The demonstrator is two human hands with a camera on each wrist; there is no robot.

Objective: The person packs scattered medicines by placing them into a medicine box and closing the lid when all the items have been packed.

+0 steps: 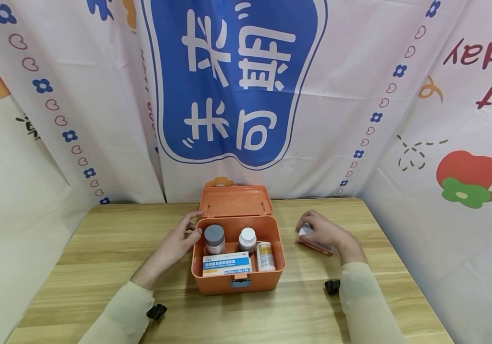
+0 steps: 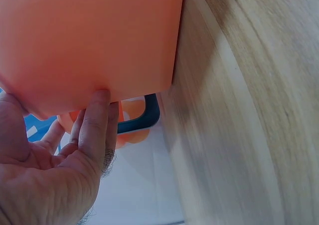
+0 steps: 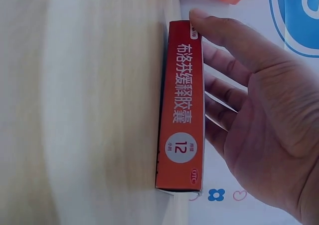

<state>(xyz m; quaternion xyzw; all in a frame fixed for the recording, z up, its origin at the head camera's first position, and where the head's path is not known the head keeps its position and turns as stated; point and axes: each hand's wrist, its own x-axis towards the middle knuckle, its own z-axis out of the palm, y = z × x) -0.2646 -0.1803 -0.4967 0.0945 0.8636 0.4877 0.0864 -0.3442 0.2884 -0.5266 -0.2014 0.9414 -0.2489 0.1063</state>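
An orange medicine box (image 1: pixel 238 285) sits on the table with its lid (image 1: pixel 236 200) tipped back. Inside are a grey-capped bottle (image 1: pixel 214 239), a white-capped bottle (image 1: pixel 247 240), a white and yellow bottle (image 1: pixel 266 256) and a blue and white medicine carton (image 1: pixel 226 264). My left hand (image 1: pixel 184 239) touches the box's back left corner, thumb at the rim; in the left wrist view a fairly straight finger presses the outer wall. To the right of the box, my right hand (image 1: pixel 321 231) grips a red medicine carton (image 3: pixel 182 105), thumb at one end, fingers behind it. Whether the carton touches the table is unclear.
A wooden table (image 1: pixel 138 229) bears everything. Its back edge meets a printed curtain (image 1: pixel 112 143), and more printed cloth (image 1: pixel 405 186) hangs at the sides. A dark carrying handle (image 2: pixel 144 117) sticks out from the box in the left wrist view.
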